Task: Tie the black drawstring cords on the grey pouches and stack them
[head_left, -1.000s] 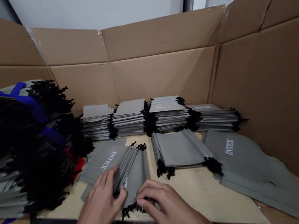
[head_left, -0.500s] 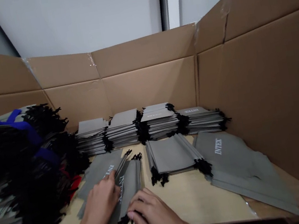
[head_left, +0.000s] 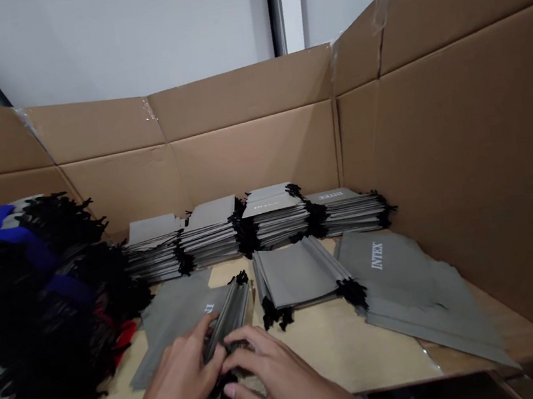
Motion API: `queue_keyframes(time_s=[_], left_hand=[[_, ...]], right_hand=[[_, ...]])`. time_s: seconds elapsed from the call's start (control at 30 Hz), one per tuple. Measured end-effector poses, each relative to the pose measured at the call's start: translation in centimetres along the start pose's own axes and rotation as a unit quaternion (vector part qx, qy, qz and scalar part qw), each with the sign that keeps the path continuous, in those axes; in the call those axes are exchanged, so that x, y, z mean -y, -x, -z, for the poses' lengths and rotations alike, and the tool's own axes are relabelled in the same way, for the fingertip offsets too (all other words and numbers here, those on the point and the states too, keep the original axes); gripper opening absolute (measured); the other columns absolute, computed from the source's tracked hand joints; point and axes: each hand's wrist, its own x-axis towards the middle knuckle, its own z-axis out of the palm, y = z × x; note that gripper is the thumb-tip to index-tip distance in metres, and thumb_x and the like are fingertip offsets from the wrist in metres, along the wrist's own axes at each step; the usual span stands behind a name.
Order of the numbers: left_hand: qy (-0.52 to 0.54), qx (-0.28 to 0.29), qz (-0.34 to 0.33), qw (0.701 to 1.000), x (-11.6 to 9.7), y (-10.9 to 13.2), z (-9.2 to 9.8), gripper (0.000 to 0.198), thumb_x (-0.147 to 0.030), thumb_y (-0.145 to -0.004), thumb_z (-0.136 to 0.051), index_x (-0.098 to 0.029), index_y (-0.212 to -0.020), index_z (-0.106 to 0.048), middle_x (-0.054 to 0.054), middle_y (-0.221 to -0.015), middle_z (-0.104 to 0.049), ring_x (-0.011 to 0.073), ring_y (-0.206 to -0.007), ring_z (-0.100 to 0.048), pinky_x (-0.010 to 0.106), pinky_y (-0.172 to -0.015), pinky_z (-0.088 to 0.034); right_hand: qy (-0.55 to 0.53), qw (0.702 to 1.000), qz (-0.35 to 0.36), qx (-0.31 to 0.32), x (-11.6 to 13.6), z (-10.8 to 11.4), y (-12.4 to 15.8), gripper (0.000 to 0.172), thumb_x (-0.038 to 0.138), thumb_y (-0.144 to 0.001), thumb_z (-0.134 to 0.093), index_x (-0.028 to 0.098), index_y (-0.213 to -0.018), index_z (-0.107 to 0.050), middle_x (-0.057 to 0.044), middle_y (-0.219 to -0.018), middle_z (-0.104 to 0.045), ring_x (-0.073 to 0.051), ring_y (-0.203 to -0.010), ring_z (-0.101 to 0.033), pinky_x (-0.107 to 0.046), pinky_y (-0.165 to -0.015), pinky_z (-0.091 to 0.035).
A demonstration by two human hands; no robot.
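Observation:
A grey drawstring bag (head_left: 236, 309) with black cord ends is bunched into a fold on the table before me. My left hand (head_left: 187, 370) grips its left side, thumb and fingers bent round the fabric. From the right, my right hand (head_left: 270, 367) has its fingers curled at the bag's near end, by the black cords; the fingertips of both hands almost meet. Part of the bag is hidden under my hands. Beneath and left of it lie flat grey bags (head_left: 175, 308), their white lettering partly covered.
A small folded pile of grey bags (head_left: 301, 271) lies right of my hands, beside flat INTEX bags (head_left: 412, 291). Several neat stacks (head_left: 211, 235) line the back. Bundles with black cords and blue straps (head_left: 35, 253) rise at left. Cardboard walls (head_left: 258, 147) enclose the table (head_left: 351, 348).
My left hand has moved right and nearer to my right hand. The bag between them, flatter before with its lettering visible, is now gathered and folded. The view has shifted slightly.

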Motion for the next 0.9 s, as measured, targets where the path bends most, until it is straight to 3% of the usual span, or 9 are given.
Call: queue_keyframes(time_s=[0.23,0.4,0.47,0.63,0.9], left_hand=[[-0.026,0.013,0.007,1.000,-0.8,0.1,0.1,0.048,-0.030,-0.111,-0.052,-0.026,-0.158,-0.063,0.017,-0.116,-0.088,0.0420,-0.115,-0.084,0.042,-0.087,-0.059],[0.001,-0.004,-0.015,1.000,-1.0,0.5,0.6,0.043,-0.039,-0.115,-0.047,-0.027,-0.151,-0.068,0.016,-0.111,-0.089,0.0420,-0.111,-0.085,0.045,-0.087,-0.060],[0.000,-0.006,-0.023,1.000,-1.0,0.8,0.8,0.044,-0.041,-0.114,-0.046,-0.028,-0.151,-0.068,0.016,-0.113,-0.089,0.0428,-0.112,-0.084,0.047,-0.088,-0.061],[-0.044,0.007,-0.039,0.998,-1.4,1.6,0.7,0.059,-0.043,-0.103,-0.064,-0.026,-0.159,-0.061,0.016,-0.115,-0.087,0.0442,-0.108,-0.085,0.047,-0.087,-0.061],[-0.078,0.030,0.010,0.996,-1.6,1.0,-0.6,0.058,-0.024,-0.109,-0.048,-0.021,-0.167,-0.049,0.020,-0.128,-0.085,0.0433,-0.115,-0.083,0.046,-0.089,-0.058]], right_hand=[[0.010,1.000,-0.001,-0.027,-0.1,-0.1,-0.2,0.025,0.011,-0.101,-0.056,0.026,-0.121,-0.056,-0.009,-0.135,-0.060,-0.024,-0.125,-0.063,-0.037,-0.112,-0.052],[-0.004,0.999,-0.011,-0.034,-0.4,0.2,0.0,0.026,0.009,-0.101,-0.049,0.027,-0.119,-0.047,-0.007,-0.127,-0.055,-0.024,-0.118,-0.059,-0.040,-0.108,-0.051],[-0.019,0.999,-0.013,-0.032,-0.6,0.3,-0.1,0.025,0.011,-0.102,-0.048,0.027,-0.121,-0.048,-0.007,-0.126,-0.055,-0.024,-0.118,-0.059,-0.040,-0.107,-0.050],[-0.077,0.996,-0.043,-0.024,-0.8,0.6,-0.3,0.023,0.016,-0.103,-0.050,0.025,-0.124,-0.052,-0.006,-0.123,-0.060,-0.023,-0.116,-0.061,-0.038,-0.104,-0.049],[-0.172,0.983,-0.017,-0.065,-1.5,0.7,-0.4,0.035,0.023,-0.092,-0.044,0.024,-0.123,-0.060,-0.008,-0.122,-0.065,-0.026,-0.118,-0.063,-0.041,-0.106,-0.048]])
